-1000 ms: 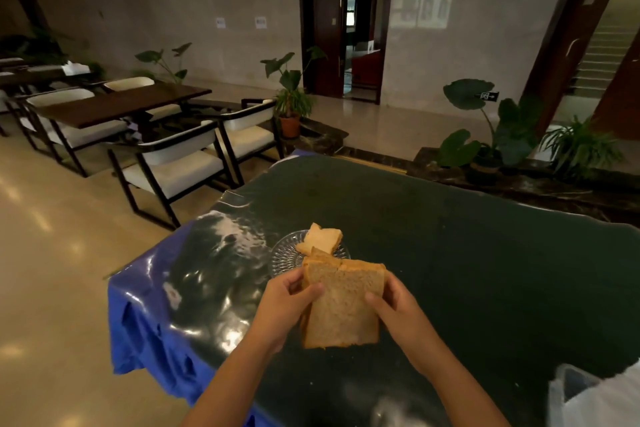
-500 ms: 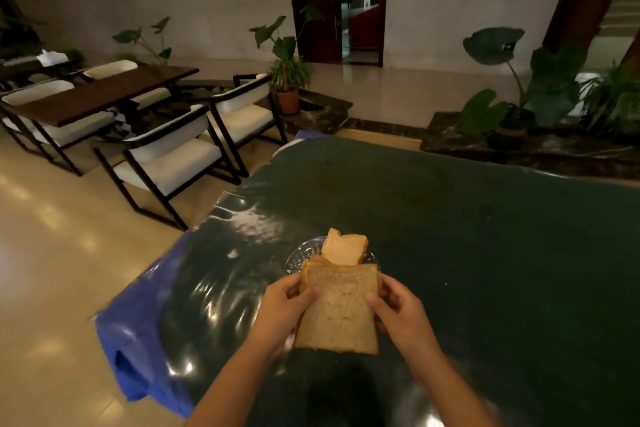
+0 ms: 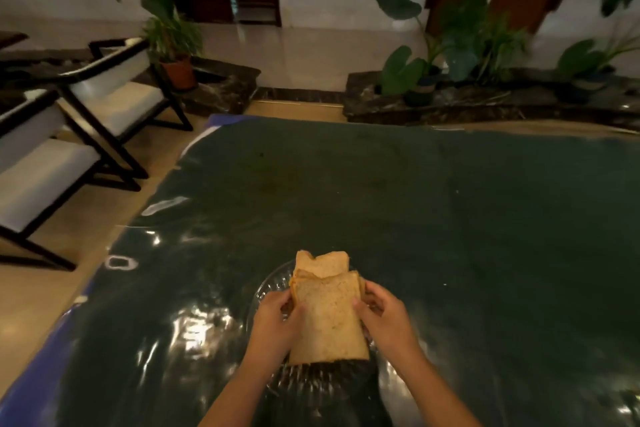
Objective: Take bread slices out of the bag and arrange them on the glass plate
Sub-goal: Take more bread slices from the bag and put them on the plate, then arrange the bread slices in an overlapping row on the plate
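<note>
both hands (image 3: 332, 322) pinch a tan, speckled bread slice (image 3: 327, 319) over the glass plate (image 3: 266, 288).

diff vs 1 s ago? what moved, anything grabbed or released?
Both hands, left hand and right hand, carried the held bread slices forward, from in front of the glass plate to over it. Nothing taken or released. The grip on both sides is unchanged, and the slices already on the plate stayed put. The camera tilted down.

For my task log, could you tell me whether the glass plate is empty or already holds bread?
Not empty: the glass plate already holds bread slices at its far side.
</note>
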`<state>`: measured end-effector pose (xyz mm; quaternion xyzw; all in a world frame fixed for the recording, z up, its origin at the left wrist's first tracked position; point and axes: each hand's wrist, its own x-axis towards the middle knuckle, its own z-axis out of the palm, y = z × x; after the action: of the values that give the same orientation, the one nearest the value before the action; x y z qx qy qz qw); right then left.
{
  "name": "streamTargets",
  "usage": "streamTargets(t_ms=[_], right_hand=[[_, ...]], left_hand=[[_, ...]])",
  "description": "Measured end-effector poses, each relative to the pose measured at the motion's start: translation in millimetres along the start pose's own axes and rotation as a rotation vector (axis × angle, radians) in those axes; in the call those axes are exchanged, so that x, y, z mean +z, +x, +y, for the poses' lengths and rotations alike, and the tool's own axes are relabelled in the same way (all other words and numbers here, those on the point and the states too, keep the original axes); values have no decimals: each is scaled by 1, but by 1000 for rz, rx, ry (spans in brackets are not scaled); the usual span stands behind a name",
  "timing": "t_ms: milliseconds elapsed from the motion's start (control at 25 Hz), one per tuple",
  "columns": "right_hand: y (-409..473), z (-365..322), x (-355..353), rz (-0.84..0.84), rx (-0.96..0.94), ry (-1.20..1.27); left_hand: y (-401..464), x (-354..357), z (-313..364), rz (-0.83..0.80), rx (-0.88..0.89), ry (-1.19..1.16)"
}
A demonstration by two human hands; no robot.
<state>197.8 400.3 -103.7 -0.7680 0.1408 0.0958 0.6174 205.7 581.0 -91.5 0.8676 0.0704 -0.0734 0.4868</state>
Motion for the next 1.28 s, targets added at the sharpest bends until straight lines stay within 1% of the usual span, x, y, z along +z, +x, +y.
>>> streamTargets(t_ms=[200, 320, 440, 520, 560, 640, 720, 840, 1000, 1120, 1280], right_hand=[[30, 12, 31, 146, 68, -96], [38, 17, 42, 212, 57, -233], [39, 18, 48, 307, 38, -424], [38, 20, 49, 365, 44, -532], [39, 20, 50, 366, 64, -559], [42, 22, 51, 319, 123, -515], [45, 23, 52, 264, 155, -429], [46, 25, 53, 272, 152, -343], [47, 24, 55, 266, 175, -178], [44, 17, 55, 236, 181, -67], [30, 14, 50, 218, 194, 0]], left_hand=[[41, 4, -32, 26, -11, 85], [54, 8, -44, 57, 12, 141], [58, 12, -52, 61, 47, 133], [61, 15, -56, 40, 5, 91], [63, 17, -58, 6, -28, 65], [66, 20, -61, -53, -72, 50], [67, 21, -62, -69, -83, 45], [67, 23, -62, -37, -72, 7], [63, 26, -59, 3, -132, -86], [62, 24, -54, -14, -137, -114], [57, 12, -49, -35, -117, -78]])
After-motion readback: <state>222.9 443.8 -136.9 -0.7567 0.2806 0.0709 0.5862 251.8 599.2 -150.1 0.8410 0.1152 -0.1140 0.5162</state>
